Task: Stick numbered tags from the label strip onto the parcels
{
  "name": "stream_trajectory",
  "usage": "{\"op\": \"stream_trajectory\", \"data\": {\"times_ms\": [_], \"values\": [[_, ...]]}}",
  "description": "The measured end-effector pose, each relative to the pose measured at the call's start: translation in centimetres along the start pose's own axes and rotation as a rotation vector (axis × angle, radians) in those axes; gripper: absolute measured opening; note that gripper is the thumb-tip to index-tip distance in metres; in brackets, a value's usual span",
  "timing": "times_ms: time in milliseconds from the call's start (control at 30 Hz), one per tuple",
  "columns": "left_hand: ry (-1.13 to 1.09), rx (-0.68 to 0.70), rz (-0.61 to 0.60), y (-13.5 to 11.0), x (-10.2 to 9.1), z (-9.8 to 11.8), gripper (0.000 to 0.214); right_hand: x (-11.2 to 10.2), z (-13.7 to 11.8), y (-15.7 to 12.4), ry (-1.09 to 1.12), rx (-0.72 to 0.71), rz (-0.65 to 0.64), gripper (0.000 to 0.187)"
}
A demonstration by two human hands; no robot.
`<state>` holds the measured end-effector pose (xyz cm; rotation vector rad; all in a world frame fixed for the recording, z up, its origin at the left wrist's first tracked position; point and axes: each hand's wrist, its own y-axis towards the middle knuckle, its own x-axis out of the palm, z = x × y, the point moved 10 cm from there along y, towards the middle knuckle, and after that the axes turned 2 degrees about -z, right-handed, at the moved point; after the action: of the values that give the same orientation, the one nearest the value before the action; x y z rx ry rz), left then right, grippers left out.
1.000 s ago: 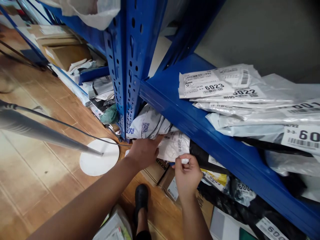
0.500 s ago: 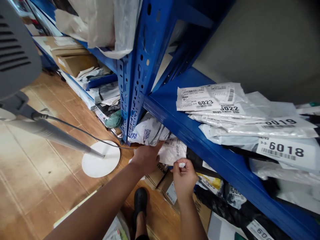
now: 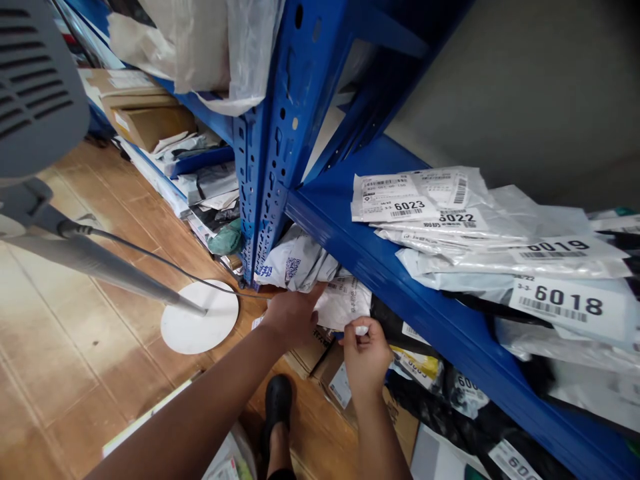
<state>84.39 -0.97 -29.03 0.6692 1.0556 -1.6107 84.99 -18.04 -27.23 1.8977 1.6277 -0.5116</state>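
Note:
In the head view my right hand pinches the near right corner of a white mailer bag with printed text, lying under the blue shelf. At that bag's left edge is my left hand, fingers curled against it and partly hidden. Directly above my left hand rests a crumpled pale mailer bag with a QR code, beside the blue upright post. Cardboard boxes sit below my hands.
White mailers marked 6023, 6022, 6019 and 6018 are piled on the shelf. Black mailers lie lower right. A grey stand with a white round base and a cable occupies the left. One black shoe is on the wooden floor.
The view has shifted very slightly. Both hands keep nearly the same places and the bags show no clear movement.

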Motion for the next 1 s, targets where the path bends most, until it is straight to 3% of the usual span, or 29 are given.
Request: {"op": "stream_trajectory", "data": {"times_ms": [367,433,567,667,733,867,1000], "values": [[-0.060,0.016,0.015,-0.6,0.2,0.1,0.063,0.4,1.1,-0.2,0.017,0.037,-0.020,0.015],[-0.309,-0.012,0.055,-1.9,0.7,-0.2,0.056,0.7,1.3,-0.6,0.068,0.081,-0.055,0.020],[-1.050,-0.204,0.284,-6.4,3.1,-2.6,0.032,1.6,1.2,-3.4,0.332,0.224,-0.159,0.040],[-1.376,-0.303,0.393,-10.1,5.0,-3.1,0.033,3.5,0.6,-7.4,0.539,0.418,-0.408,0.051],[-1.472,-0.331,0.438,-12.2,4.8,-2.8,0.036,4.0,-0.4,-9.8,0.648,0.502,-0.526,0.054],[-1.564,-0.333,0.472,-15.7,2.4,-1.5,0.045,1.7,-3.1,-10.9,0.774,0.527,-0.419,0.049],[-1.727,-0.297,0.424,-18.3,0.3,0.2,0.068,-0.8,-6.6,-10.5,0.852,0.535,-0.339,0.045]]}}
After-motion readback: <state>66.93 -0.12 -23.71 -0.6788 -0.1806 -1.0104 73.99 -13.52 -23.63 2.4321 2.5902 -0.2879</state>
